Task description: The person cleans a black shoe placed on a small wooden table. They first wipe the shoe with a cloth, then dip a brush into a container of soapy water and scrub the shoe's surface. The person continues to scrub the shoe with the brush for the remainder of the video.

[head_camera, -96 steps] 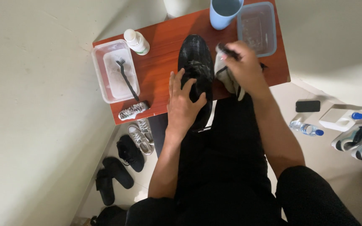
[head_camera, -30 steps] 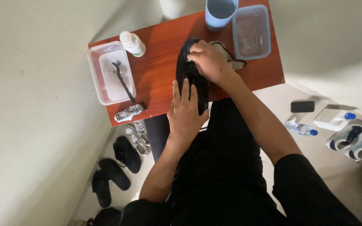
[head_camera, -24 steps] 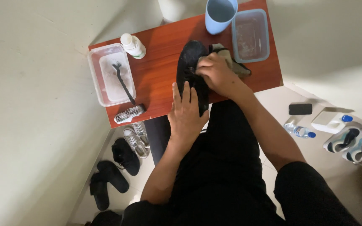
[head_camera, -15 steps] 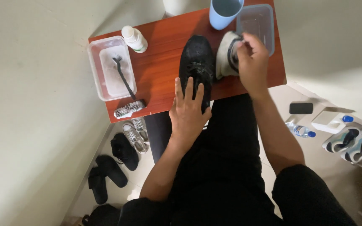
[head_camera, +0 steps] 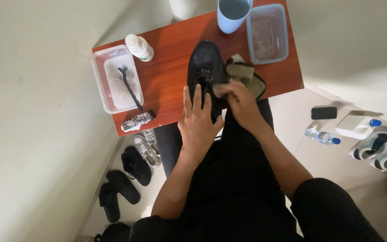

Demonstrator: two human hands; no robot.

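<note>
you are sitting at a small reddish wooden table (head_camera: 166, 85) with a black shoe (head_camera: 206, 67) lying lengthwise on it, toe pointing away from you. your left hand (head_camera: 198, 121) is resting flat over the heel end of the shoe, fingers spread and pressing down, steadying it rather than closing around it. your right hand (head_camera: 238, 96) is bunched on an olive-grey cloth (head_camera: 242, 74), pressing it against the right side of the shoe near the middle; the rest of the cloth is trailing onto the table just beside the shoe.

judging by this, you are in the wiping stage of cleaning: the upper is looking damp and dull. whether the far toe and the left side are done, i cannot tell. a brush (head_camera: 128, 85) is lying in a clear tub (head_camera: 98, 80) at the left, apart from the shoe, which suggests the scrubbing may be over. a white bottle (head_camera: 139, 47) is standing near it, with a blue cup (head_camera: 231, 15) and a second clear container (head_camera: 267, 31) at the far edge. other shoes (head_camera: 146, 150) on the floor are looking untouched.
</note>
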